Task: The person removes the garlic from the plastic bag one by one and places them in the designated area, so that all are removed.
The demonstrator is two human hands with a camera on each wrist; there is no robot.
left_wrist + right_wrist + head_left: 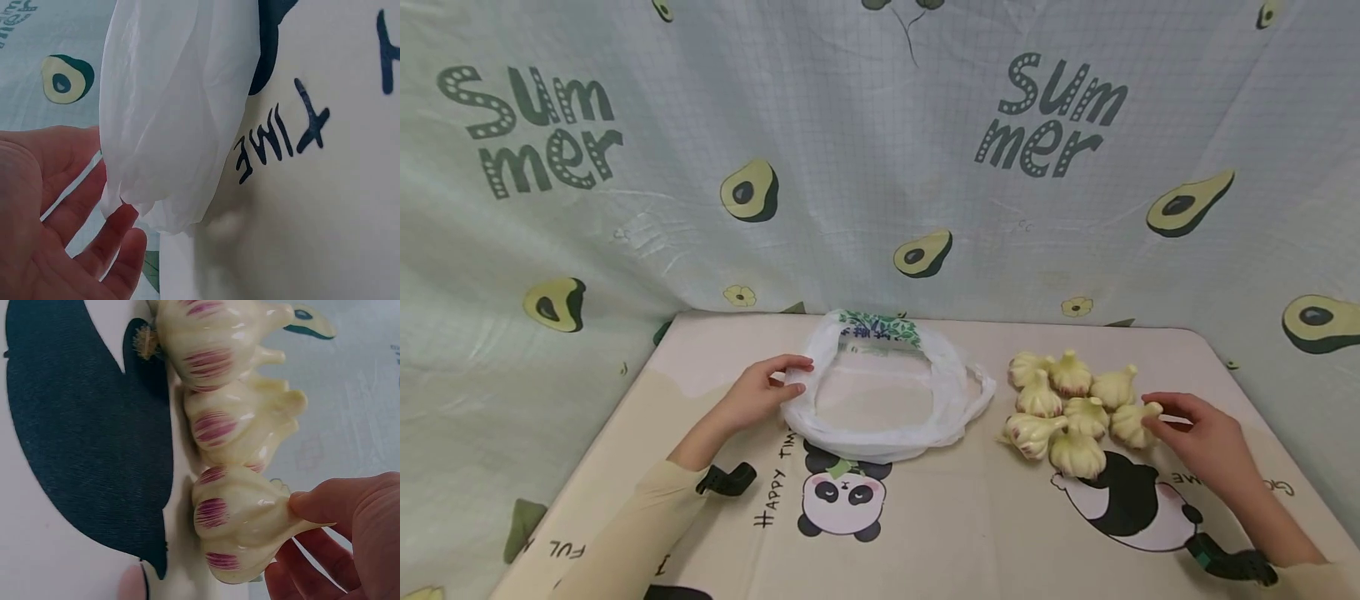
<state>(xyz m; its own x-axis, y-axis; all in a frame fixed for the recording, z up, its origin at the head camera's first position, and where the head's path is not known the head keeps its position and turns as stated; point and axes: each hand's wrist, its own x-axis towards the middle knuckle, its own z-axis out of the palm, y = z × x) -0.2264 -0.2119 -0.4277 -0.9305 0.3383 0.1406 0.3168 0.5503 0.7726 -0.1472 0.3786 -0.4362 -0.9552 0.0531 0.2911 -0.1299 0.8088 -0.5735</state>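
A white plastic bag (868, 442) with a green and blue print stands with its mouth spread wide on the table. At its left side, my left hand (760, 390) holds the rim; in the left wrist view the hand's fingers (94, 250) are partly hidden behind the thin plastic. To the right lies a cluster of several garlic bulbs (1078, 457), pale with purple streaks. My right hand (1206, 433) pinches the stem of the rightmost garlic bulb (234, 528) between thumb and fingers. That bulb sits right beside its neighbour (231, 419).
A pale tablecloth (985, 533) with printed pandas and lettering covers the table. Behind it and at both sides hangs a curtain (835, 242) with avocado prints. One bag handle (981, 392) sticks out toward the garlic. Black wrist devices (730, 479) are on both forearms.
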